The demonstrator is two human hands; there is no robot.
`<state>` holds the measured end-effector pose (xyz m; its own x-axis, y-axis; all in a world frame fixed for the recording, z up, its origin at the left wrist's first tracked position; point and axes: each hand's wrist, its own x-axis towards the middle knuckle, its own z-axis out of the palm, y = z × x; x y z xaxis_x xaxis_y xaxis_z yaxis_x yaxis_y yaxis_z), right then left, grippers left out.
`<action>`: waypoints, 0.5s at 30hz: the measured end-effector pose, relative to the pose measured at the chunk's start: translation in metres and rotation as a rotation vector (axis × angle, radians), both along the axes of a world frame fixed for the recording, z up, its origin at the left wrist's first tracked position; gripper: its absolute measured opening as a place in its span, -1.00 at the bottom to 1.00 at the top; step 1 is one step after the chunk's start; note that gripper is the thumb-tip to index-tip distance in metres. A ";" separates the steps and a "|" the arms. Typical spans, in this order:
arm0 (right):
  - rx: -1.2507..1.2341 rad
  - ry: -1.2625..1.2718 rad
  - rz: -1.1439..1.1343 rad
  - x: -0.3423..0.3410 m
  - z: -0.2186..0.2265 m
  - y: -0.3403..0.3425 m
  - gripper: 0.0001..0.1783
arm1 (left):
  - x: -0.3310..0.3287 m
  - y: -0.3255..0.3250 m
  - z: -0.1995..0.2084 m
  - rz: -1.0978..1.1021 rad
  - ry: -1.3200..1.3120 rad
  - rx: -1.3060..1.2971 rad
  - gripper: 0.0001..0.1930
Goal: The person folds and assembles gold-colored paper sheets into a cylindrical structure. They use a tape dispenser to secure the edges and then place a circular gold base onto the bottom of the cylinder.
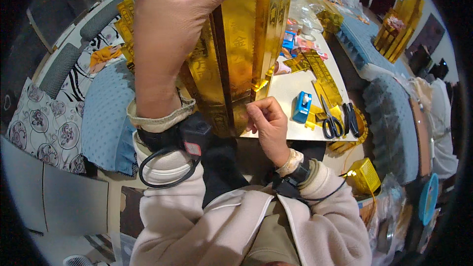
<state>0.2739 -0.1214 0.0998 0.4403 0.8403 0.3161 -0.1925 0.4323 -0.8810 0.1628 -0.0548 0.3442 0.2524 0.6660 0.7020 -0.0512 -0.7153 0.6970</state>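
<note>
A tall, shiny gold structure of folded foil-paper columns (239, 44), embossed with characters, stands upright in front of me. My left hand (165, 34) is closed around its upper part, the thumb lying across the top of a panel and the other fingers partly hidden. Low on the structure's right side, my right hand (270, 125) has its fingers curled together beside the bottom edge. Whatever those fingertips pinch is too small or hidden to make out. Just right of that hand, a blue tape dispenser (301, 107) sits on the white table (286, 88).
Open-bladed scissors (331, 120) and a black-handled tool (351, 119) lie at the table's right edge, near gold paper strips (322, 76). Blue-covered seats (391, 123) flank the table. Another gold column structure (400, 27) stands far right. A gold box (364, 175) is low right.
</note>
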 end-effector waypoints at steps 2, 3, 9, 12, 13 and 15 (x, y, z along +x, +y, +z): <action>-0.007 0.056 -0.003 -0.008 0.004 0.009 -0.84 | -0.002 0.004 0.001 -0.035 -0.004 0.005 -0.47; -0.026 0.051 -0.016 -0.009 0.004 0.012 -0.83 | -0.003 0.006 0.001 -0.052 -0.006 0.007 -0.47; -0.097 0.013 -0.088 -0.010 0.003 0.020 -0.79 | 0.000 0.013 0.003 -0.044 0.015 0.032 -0.48; -0.156 0.005 -0.087 -0.010 0.006 0.020 -0.76 | -0.003 0.008 -0.004 -0.035 -0.002 0.023 -0.49; -0.177 0.015 -0.083 -0.010 0.007 0.019 -0.74 | -0.001 0.010 -0.004 -0.043 -0.006 0.034 -0.49; -0.227 0.015 -0.078 -0.008 0.009 0.019 -0.71 | 0.002 0.013 -0.003 -0.055 -0.026 0.047 -0.50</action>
<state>0.2657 -0.1025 0.1085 0.5104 0.8522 0.1155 -0.1802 0.2373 -0.9546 0.1649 -0.0419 0.3409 0.2691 0.6177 0.7390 -0.1092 -0.7428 0.6606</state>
